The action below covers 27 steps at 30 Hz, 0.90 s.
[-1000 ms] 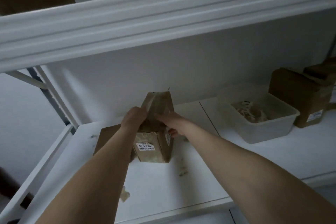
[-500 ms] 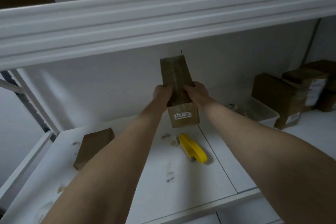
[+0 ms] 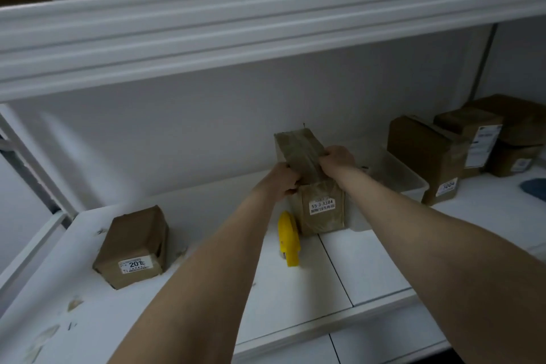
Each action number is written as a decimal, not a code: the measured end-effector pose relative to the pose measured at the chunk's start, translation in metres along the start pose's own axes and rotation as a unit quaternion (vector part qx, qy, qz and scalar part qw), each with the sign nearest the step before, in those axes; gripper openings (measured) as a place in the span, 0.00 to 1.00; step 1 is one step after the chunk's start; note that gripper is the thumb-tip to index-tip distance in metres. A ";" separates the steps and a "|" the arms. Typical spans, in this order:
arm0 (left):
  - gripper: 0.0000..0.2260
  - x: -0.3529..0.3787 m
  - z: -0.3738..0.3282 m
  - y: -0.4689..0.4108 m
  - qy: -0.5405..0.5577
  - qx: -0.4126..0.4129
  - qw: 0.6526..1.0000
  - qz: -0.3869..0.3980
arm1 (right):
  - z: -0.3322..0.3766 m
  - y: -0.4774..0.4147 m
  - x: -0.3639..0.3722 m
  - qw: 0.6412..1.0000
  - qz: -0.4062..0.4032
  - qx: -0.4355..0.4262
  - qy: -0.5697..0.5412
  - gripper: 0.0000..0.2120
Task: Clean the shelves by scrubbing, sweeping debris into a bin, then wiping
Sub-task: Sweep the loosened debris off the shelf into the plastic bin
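Head view is showing both hands gripping a tall taped parcel [image 3: 323,216] held upright on the white shelf [image 3: 369,269]. The left hand [image 3: 285,179] and right hand [image 3: 336,158] are curling their fingers round its upper end. A yellow tool [image 3: 289,241] is lying just left of the parcel, and a smaller box [image 3: 133,248] is sitting farther left among paper scraps [image 3: 75,303]. A clear tub [image 3: 396,174] is sitting just right of the parcel.

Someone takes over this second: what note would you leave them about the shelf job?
Left grip and right grip both hold the tall box by its top, next to the tub.
Yellow tool lies on the shelf; small box stands at left.
Done: nothing visibly cleaned; debris lies front left.
Left: scrub, sweep into a bin, wipe.
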<state>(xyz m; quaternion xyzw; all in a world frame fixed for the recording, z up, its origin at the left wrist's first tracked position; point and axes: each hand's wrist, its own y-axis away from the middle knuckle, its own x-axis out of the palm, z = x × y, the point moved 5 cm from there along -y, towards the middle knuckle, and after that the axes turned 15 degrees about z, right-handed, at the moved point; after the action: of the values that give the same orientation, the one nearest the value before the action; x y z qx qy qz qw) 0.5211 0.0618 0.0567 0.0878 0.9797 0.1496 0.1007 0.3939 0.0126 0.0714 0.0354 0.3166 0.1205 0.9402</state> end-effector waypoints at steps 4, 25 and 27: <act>0.14 0.010 0.014 0.002 -0.043 -0.011 0.999 0.012 | 0.006 0.007 0.013 0.986 0.010 0.027 0.164 0.18; 0.14 -0.090 0.078 0.039 -0.174 -0.119 0.971 -0.111 | -0.010 0.043 0.154 0.908 0.155 0.037 0.387 0.18; 0.14 -0.094 0.085 0.040 -0.182 -0.122 0.969 -0.112 | -0.004 0.044 0.165 0.916 0.155 0.016 0.369 0.16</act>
<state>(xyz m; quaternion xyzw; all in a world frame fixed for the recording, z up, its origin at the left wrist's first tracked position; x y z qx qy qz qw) 0.6369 0.1042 0.0057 -0.0097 0.9228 0.2371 0.3034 0.5096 0.0960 -0.0227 0.0525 0.6333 0.2642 0.7255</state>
